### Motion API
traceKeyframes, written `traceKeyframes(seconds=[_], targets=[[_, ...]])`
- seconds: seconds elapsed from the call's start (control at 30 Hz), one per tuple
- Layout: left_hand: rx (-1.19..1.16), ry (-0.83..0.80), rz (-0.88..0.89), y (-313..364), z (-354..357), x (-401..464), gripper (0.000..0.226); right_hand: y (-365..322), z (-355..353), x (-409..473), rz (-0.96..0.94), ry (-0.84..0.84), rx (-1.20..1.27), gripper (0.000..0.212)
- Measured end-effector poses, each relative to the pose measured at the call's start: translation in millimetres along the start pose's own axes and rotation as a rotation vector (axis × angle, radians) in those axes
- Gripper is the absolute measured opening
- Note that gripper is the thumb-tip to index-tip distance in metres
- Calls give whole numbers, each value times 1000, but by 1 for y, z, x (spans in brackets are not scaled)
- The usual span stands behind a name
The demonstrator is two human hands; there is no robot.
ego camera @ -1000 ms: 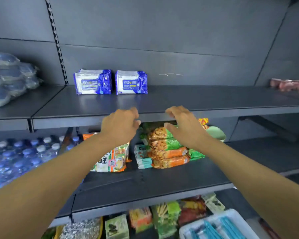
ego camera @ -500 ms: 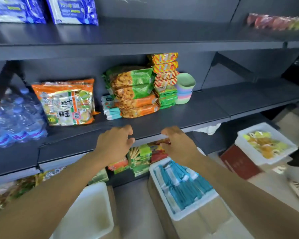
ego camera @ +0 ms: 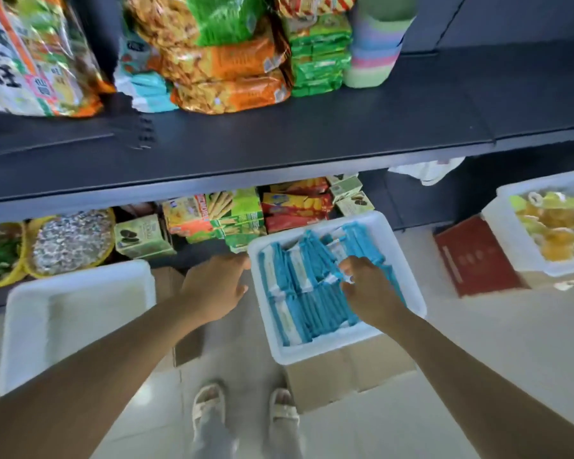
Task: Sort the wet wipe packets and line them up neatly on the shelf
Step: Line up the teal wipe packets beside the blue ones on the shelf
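Down at floor level, a white tray [ego camera: 408,286] sits on a cardboard box [ego camera: 348,372] and is packed with blue-and-white wet wipe packets [ego camera: 299,286] standing on edge in rows. The right hand [ego camera: 368,289] is inside the tray, fingers curled down onto the packets near the middle; the frame is blurred, so whether it has actually pinched one cannot be told. The left hand [ego camera: 216,286] hangs just beside the tray's left wall, fingers relaxed and loosely bent, holding nothing — its fingertips are close to the rim, perhaps touching it.

To the left, another white tray [ego camera: 73,313] rests on the floor. Above both runs a dark shelf [ego camera: 312,137] carrying orange and green snack bags [ego camera: 226,71], a large rice-cracker bag [ego camera: 30,61] and a stack of pastel cups [ego camera: 375,48]. Under it, a lower shelf holds biscuit boxes [ego camera: 232,217] and a yellow-rimmed basket [ego camera: 70,240]. At the right stand a red box [ego camera: 474,256] and a third white tray [ego camera: 511,256] with yellow-green packets. Two sandalled feet [ego camera: 246,412] show on the tiled floor.
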State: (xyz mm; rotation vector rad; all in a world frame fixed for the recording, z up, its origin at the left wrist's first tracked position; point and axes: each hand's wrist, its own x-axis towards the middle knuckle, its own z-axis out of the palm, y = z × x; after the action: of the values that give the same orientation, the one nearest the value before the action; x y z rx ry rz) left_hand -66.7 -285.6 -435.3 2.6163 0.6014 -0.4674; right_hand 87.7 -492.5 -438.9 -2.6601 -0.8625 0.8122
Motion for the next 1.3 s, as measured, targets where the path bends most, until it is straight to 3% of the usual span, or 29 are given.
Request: traceKeyframes(seconds=[0.3,0.6,0.77,0.97,1.07,1.13,1.3], targets=[[154,-55,111,-23,94,109,36,37,110,83,67,-49,150,31],[337,-30,447,-54,168,208,55,40,194,158,275,163,45,44],[469,102,588,-53,176,230,49,43,209,179,303,235,-127,27],[520,-10,671,-47,160,232,15,54,190,176,400,181,193,22],[490,-108,637,-38,144,226,19,61,164,163,371,209,276,22],[377,-166,490,-31,126,217,22,61,141,151,330,222,348,19],[26,-105,294,-9,55,180,16,45,66,117,216,291,415,16]])
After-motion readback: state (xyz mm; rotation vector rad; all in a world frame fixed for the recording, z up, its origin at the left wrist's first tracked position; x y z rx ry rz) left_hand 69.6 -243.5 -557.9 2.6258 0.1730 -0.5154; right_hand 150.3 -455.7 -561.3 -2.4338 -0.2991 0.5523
